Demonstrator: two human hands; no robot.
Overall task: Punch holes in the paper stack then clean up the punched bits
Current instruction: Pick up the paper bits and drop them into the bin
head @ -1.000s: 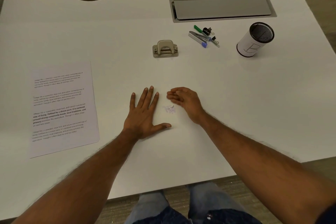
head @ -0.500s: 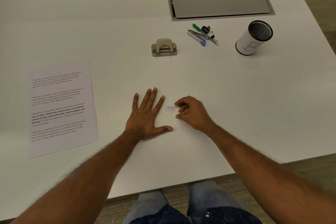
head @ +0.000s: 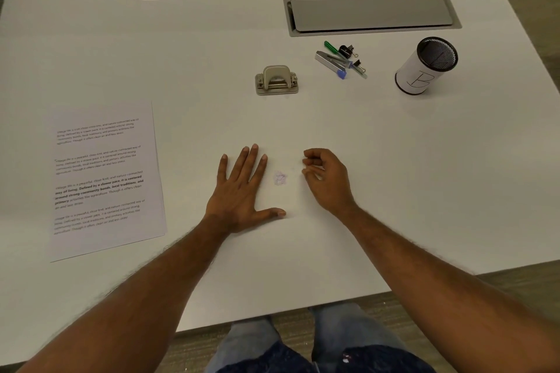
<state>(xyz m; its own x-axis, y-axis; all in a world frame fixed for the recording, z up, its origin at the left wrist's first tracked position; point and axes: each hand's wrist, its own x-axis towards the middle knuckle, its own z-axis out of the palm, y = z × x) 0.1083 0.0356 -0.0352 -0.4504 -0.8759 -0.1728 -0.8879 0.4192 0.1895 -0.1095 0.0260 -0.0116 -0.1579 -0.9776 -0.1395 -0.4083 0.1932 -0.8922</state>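
Note:
A small pile of punched paper bits (head: pixel 280 178) lies on the white desk (head: pixel 394 160) between my hands. My left hand (head: pixel 242 191) rests flat, palm down, fingers spread, just left of the pile with its thumb below it. My right hand (head: pixel 325 179) hovers just right of the pile, fingers curled inward and loosely apart, holding nothing I can see. The printed paper stack (head: pixel 103 182) lies at the left of the desk. The grey hole punch (head: pixel 276 80) stands farther back, apart from both hands.
Pens, a ruler and binder clips (head: pixel 342 60) lie behind the punch to the right. A white mesh-topped cup (head: pixel 424 66) stands at the right. A grey cable tray lid (head: pixel 371 13) sits at the back. The desk's front edge runs near my legs.
My right hand swept in toward the bits, gathering them into a tighter pile, then drew back a little to the right. My left hand stayed flat in place.

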